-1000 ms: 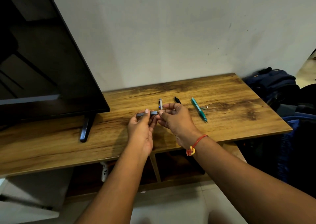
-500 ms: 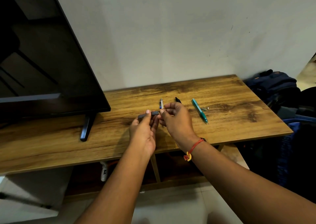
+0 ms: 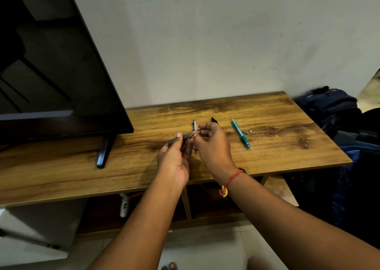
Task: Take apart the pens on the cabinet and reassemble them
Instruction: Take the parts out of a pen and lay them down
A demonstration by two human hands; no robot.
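Dark grey plastic pen barrel (image 3: 186, 137) is up off the wooden counter (image 3: 277, 154), held roughly level above the middle of the counter, closer to the front edge than the back. My left hand (image 3: 174, 158) has it: grip clenched on the barrel, thumb on top, fingers curled underneath. The barrel's left end pokes out past the thumb. My right hand (image 3: 213, 144) meets it from the right, its grip pinching the barrel's right end between thumb and forefinger, other fingers curled in. A thin sliver shows just below those fingers, too small to identify. The two hands are touching or nearly so at the pinch point.

Just behind the hands, a white-and-silver pen with a blue band (image 3: 194, 124) lies on the counter, pointing at the back edge. Beside it to the right, the end of a black pen (image 3: 214, 120) sticks out from behind my right hand. Further right, a teal plastic pen (image 3: 240, 134) lies apart from the others, with its tip toward the front edge. A small pale loose part (image 3: 246, 132) sits just beside the teal pen on its right.

Red thread bracelet (image 3: 231, 180) is on my right wrist. A black flat-screen TV (image 3: 61, 74) stands on the counter's left half, with its black stand leg (image 3: 104, 152) planted toward the front edge. A dark blue backpack (image 3: 331, 105) sits off the right edge, by the back corner.
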